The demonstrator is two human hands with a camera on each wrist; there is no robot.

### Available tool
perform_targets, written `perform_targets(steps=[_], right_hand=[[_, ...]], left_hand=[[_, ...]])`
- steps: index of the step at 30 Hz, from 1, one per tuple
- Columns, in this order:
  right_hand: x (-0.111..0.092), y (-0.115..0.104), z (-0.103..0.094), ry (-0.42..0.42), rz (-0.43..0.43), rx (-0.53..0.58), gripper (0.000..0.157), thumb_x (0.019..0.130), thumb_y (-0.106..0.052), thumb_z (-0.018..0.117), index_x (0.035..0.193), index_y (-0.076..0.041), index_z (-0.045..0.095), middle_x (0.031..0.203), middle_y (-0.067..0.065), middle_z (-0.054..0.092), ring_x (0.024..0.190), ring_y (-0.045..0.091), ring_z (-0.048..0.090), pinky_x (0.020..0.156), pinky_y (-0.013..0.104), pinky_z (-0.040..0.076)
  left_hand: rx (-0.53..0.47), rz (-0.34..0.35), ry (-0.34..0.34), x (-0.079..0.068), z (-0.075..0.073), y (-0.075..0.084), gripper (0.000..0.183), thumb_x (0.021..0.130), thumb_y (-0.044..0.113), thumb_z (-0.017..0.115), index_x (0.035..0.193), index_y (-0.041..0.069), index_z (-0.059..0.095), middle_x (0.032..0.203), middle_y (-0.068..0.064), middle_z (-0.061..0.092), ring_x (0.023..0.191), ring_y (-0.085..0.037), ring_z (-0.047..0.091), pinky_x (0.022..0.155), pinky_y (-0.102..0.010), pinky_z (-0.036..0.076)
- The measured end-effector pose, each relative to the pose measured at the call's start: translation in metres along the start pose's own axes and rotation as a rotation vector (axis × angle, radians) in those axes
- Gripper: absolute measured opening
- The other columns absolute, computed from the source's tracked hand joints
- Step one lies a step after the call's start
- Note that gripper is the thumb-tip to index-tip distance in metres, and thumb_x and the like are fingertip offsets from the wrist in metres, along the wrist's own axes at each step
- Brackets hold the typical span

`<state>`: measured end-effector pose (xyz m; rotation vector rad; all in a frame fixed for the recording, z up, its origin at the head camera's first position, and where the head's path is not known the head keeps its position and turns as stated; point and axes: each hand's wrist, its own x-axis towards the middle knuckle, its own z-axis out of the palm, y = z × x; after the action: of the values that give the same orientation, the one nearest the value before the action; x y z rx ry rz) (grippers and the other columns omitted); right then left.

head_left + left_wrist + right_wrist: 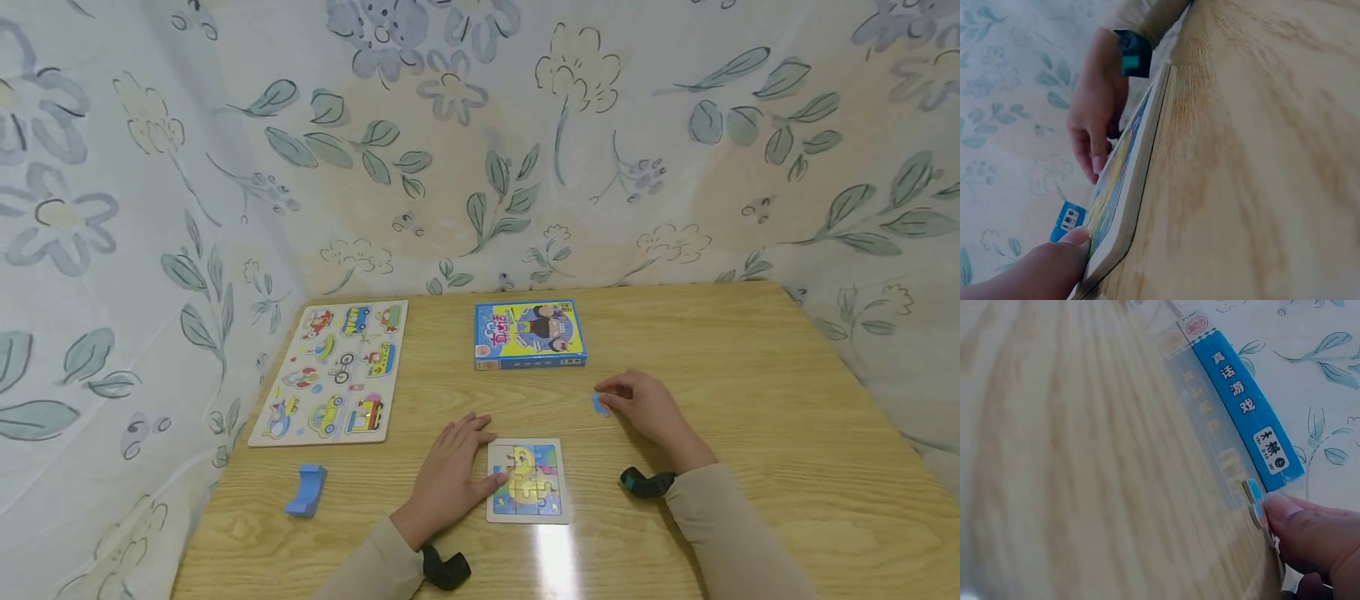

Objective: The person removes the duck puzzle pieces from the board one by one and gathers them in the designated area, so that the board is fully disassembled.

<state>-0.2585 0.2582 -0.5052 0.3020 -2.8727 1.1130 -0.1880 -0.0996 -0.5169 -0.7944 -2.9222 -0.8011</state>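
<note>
A small square jigsaw puzzle [536, 482] with a yellow figure on blue lies in its pale wooden frame near the front of the table; its upper left corner shows bare pale backing. My left hand [453, 471] lies beside it with fingers extended on the table and the thumb [1075, 236] resting on the puzzle's left part. To the right and further back, my right hand [647, 408] pinches a small blue puzzle piece [1255, 500] between thumb and fingers. The piece [600, 406] is held close over the table, partly hidden by the fingertips.
A larger wooden vehicle puzzle board [330, 371] lies at the back left. Behind the small puzzle is a blue and yellow game box [529, 333]. A blue curved block [306, 490] sits at the front left. Floral cloth [480, 167] hangs behind the table.
</note>
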Motion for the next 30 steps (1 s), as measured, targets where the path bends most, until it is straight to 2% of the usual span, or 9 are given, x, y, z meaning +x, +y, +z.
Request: perform_targets(steps=[4, 8, 10, 12, 15, 17, 20, 25, 30], right_hand=[[-0.001, -0.012, 0.001, 0.042, 0.018, -0.024, 0.015, 0.1, -0.011, 0.073, 0.113, -0.005, 0.077, 0.092, 0.003, 0.065, 0.082, 0.02, 0.062, 0.071, 0.036, 0.053], [-0.006, -0.054, 0.01, 0.041, -0.037, 0.014, 0.015, 0.102, -0.012, 0.07, 0.114, -0.006, 0.078, 0.089, 0.0, 0.062, 0.075, 0.016, 0.054, 0.06, 0.029, 0.047], [-0.01, -0.078, 0.022, -0.055, -0.148, 0.043, 0.017, 0.103, -0.013, 0.069, 0.116, -0.008, 0.078, 0.089, -0.004, 0.062, 0.074, 0.012, 0.053, 0.06, 0.028, 0.048], [-0.015, -0.099, 0.036, -0.204, -0.258, 0.066, 0.02, 0.104, -0.015, 0.068, 0.12, -0.01, 0.078, 0.089, -0.007, 0.061, 0.073, 0.008, 0.052, 0.062, 0.026, 0.049], [-0.024, -0.114, 0.054, -0.369, -0.377, 0.005, 0.026, 0.104, -0.02, 0.069, 0.128, -0.015, 0.077, 0.086, -0.011, 0.053, 0.067, 0.003, 0.046, 0.059, 0.023, 0.045], [-0.028, -0.117, 0.061, -0.39, -0.415, -0.068, 0.028, 0.102, -0.023, 0.071, 0.129, -0.018, 0.077, 0.085, -0.011, 0.049, 0.065, 0.002, 0.042, 0.058, 0.021, 0.041], [-0.032, -0.117, 0.067, -0.361, -0.467, -0.143, 0.029, 0.1, -0.025, 0.073, 0.129, -0.02, 0.078, 0.084, -0.01, 0.047, 0.064, 0.002, 0.037, 0.056, 0.02, 0.036], [-0.031, -0.112, 0.068, -0.361, -0.451, -0.089, 0.022, 0.099, -0.024, 0.076, 0.12, -0.02, 0.082, 0.084, -0.013, 0.047, 0.065, 0.002, 0.038, 0.057, 0.019, 0.038], [-0.029, -0.108, 0.068, -0.37, -0.433, -0.025, 0.009, 0.098, -0.025, 0.077, 0.105, -0.022, 0.082, 0.09, -0.013, 0.053, 0.071, 0.001, 0.047, 0.064, 0.021, 0.047]], left_hand=[[-0.007, 0.003, 0.001, -0.001, 0.0, 0.0, 0.064, 0.098, 0.058, 0.067, 0.142, 0.013, 0.058, 0.165, -0.003, 0.04, 0.157, -0.026, 0.026, 0.128, -0.052, 0.019], [-0.015, -0.005, -0.004, -0.002, 0.0, 0.0, 0.064, 0.098, 0.059, 0.066, 0.142, 0.013, 0.058, 0.165, -0.003, 0.04, 0.157, -0.026, 0.026, 0.128, -0.052, 0.019], [-0.013, -0.004, -0.001, -0.002, 0.0, 0.0, 0.064, 0.098, 0.058, 0.067, 0.142, 0.012, 0.058, 0.165, -0.004, 0.04, 0.156, -0.027, 0.027, 0.128, -0.052, 0.019], [-0.008, -0.002, 0.004, -0.001, 0.0, 0.0, 0.064, 0.098, 0.058, 0.067, 0.142, 0.013, 0.058, 0.165, -0.004, 0.04, 0.156, -0.027, 0.027, 0.128, -0.052, 0.019], [-0.004, 0.003, 0.004, 0.0, 0.0, 0.0, 0.065, 0.098, 0.058, 0.067, 0.143, 0.013, 0.057, 0.165, -0.004, 0.04, 0.157, -0.025, 0.026, 0.128, -0.051, 0.019], [-0.004, 0.005, -0.001, 0.0, -0.001, 0.001, 0.065, 0.098, 0.056, 0.069, 0.144, 0.013, 0.057, 0.165, -0.003, 0.039, 0.157, -0.024, 0.026, 0.128, -0.05, 0.018], [-0.003, 0.004, -0.005, 0.0, -0.002, 0.002, 0.064, 0.097, 0.053, 0.072, 0.144, 0.012, 0.057, 0.165, -0.002, 0.039, 0.157, -0.023, 0.026, 0.129, -0.048, 0.017], [-0.003, -0.007, -0.007, 0.0, -0.003, 0.004, 0.063, 0.096, 0.05, 0.074, 0.143, 0.012, 0.058, 0.165, -0.002, 0.039, 0.157, -0.023, 0.026, 0.129, -0.047, 0.017], [-0.006, -0.016, -0.01, 0.0, -0.005, 0.005, 0.061, 0.096, 0.05, 0.075, 0.141, 0.012, 0.059, 0.165, -0.003, 0.04, 0.157, -0.023, 0.026, 0.129, -0.047, 0.017]])
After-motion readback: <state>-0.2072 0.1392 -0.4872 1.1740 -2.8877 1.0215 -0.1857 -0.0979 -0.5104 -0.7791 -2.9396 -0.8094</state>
